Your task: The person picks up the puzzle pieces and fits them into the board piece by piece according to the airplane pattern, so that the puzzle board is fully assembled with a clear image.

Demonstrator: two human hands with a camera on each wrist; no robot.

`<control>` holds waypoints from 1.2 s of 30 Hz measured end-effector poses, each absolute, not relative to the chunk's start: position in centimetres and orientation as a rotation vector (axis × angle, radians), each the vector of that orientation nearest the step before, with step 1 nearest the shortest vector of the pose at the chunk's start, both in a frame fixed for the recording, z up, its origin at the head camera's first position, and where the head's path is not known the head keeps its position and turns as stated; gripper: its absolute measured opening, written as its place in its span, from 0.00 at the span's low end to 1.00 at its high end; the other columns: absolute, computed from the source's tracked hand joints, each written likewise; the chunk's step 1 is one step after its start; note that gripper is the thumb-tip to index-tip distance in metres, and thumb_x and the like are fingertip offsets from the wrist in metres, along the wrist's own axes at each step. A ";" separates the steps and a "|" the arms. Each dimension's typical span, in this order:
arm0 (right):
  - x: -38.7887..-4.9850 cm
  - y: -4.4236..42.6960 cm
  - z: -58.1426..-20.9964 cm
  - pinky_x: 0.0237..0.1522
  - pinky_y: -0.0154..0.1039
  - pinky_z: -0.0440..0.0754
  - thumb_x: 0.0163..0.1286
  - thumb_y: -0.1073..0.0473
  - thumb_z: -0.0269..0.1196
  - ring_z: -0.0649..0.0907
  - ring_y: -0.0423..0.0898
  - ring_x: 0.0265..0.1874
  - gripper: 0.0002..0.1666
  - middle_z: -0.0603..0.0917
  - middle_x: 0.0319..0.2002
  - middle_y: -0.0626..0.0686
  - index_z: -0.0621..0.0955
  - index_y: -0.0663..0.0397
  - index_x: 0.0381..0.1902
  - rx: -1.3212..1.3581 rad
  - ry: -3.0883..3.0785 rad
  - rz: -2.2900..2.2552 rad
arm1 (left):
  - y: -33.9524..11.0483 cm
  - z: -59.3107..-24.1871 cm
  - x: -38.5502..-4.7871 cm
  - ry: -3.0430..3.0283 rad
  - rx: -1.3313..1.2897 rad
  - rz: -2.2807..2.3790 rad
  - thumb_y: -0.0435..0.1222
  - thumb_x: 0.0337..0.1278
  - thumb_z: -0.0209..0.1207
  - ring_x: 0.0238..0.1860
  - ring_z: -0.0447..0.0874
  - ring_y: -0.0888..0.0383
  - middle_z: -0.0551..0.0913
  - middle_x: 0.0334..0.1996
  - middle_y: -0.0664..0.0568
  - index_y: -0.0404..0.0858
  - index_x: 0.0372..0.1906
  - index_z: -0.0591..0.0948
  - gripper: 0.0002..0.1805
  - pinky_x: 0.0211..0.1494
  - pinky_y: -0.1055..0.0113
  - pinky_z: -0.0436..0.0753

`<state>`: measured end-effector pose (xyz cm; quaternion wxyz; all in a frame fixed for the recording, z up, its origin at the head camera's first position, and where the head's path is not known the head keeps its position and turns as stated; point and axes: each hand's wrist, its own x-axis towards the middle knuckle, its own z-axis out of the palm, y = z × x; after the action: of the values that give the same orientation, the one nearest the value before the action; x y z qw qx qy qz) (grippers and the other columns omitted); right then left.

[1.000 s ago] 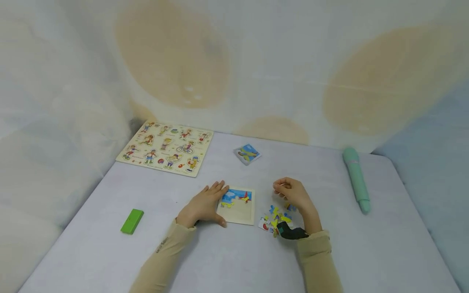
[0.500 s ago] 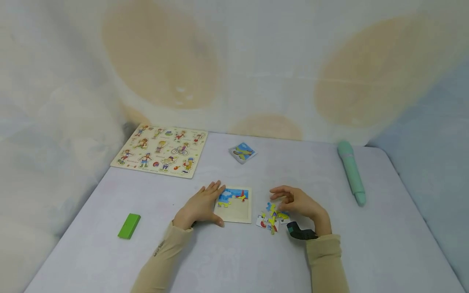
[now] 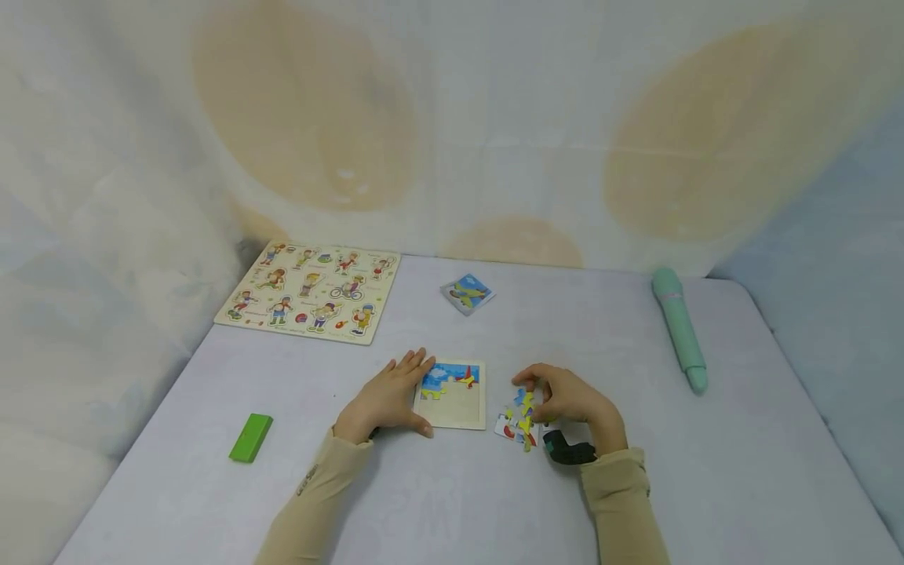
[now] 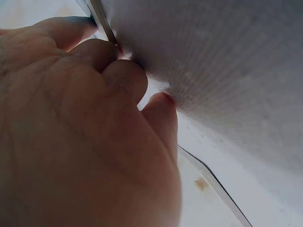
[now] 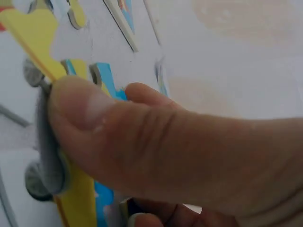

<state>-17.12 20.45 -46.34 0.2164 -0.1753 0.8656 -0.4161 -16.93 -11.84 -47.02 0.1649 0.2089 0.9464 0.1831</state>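
The square jigsaw tray [image 3: 459,412] lay flat on the white table [image 3: 452,502] between the two hands, its upper part covered by fitted pieces [image 3: 443,375] showing blue sky and a red-and-yellow shape, its lower part bare. Its left edge was covered by the left hand [image 3: 384,402], palm down with fingers and thumb spread, by which the tray was apparently steadied. Just right of the tray, loose jigsaw pieces [image 3: 526,422] were reached by the right hand [image 3: 572,396], its thumb and fingers bent narrowly about them; whether any was pinched could not be told. The step in hand was judged to be the picking of a piece; for the next move, one matching the exposed edges would need to be lifted and turned to suit the gap. Beyond the tray, a picture card [image 3: 468,294] showing a yellow aeroplane was seen. Beyond and left of it, captions on a sports-figure puzzle board [image 3: 307,294] were too small to be read. Left of the tray a green block [image 3: 250,438] was seen, and well right a mint-green rod [image 3: 679,329]. Lettering on the left sleeve [image 3: 311,502] could not be made out.
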 end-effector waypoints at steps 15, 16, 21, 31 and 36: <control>-17.9 19.8 -47.1 0.20 0.32 0.68 0.70 0.62 0.59 0.71 0.44 0.17 0.24 0.74 0.21 0.50 0.77 0.50 0.63 -0.188 2.628 -1.260 | -11.8 -47.0 -16.8 2.695 0.591 0.530 0.54 0.27 0.78 0.79 0.43 0.48 0.49 0.78 0.46 0.42 0.76 0.56 0.66 0.80 0.49 0.47; -17.9 19.5 -47.1 0.19 0.31 0.67 0.70 0.61 0.59 0.70 0.43 0.16 0.24 0.73 0.19 0.49 0.76 0.50 0.64 -0.159 2.629 -1.289 | -11.8 -47.0 -16.8 2.697 0.593 0.525 0.54 0.27 0.78 0.79 0.43 0.48 0.49 0.78 0.46 0.42 0.76 0.55 0.66 0.80 0.49 0.47; -17.9 17.1 -46.5 0.18 0.31 0.65 0.69 0.57 0.62 0.67 0.41 0.15 0.21 0.76 0.17 0.50 0.77 0.56 0.57 -0.042 2.558 -1.495 | -11.9 -47.1 -17.0 2.700 0.609 0.513 0.55 0.27 0.78 0.79 0.43 0.47 0.49 0.78 0.46 0.41 0.76 0.55 0.66 0.80 0.48 0.48; -16.7 10.2 -46.7 0.16 0.29 0.71 0.66 0.60 0.64 0.72 0.41 0.13 0.12 0.86 0.24 0.55 0.77 0.58 0.46 -0.004 2.359 -1.703 | -11.9 -46.8 -17.1 2.702 0.607 0.521 0.55 0.27 0.77 0.79 0.44 0.47 0.50 0.78 0.45 0.41 0.76 0.56 0.66 0.79 0.47 0.49; -16.2 8.7 -47.4 0.14 0.27 0.69 0.67 0.60 0.63 0.73 0.39 0.13 0.12 0.83 0.21 0.51 0.76 0.58 0.46 -0.030 2.408 -1.623 | -11.9 -46.8 -16.9 2.697 0.596 0.544 0.55 0.27 0.77 0.79 0.43 0.47 0.49 0.78 0.45 0.41 0.76 0.56 0.66 0.80 0.47 0.48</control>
<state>-16.20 8.71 -47.43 0.1183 -0.0103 0.8234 -0.5549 -16.85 -11.90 -46.83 0.1627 0.2089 0.9453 0.1907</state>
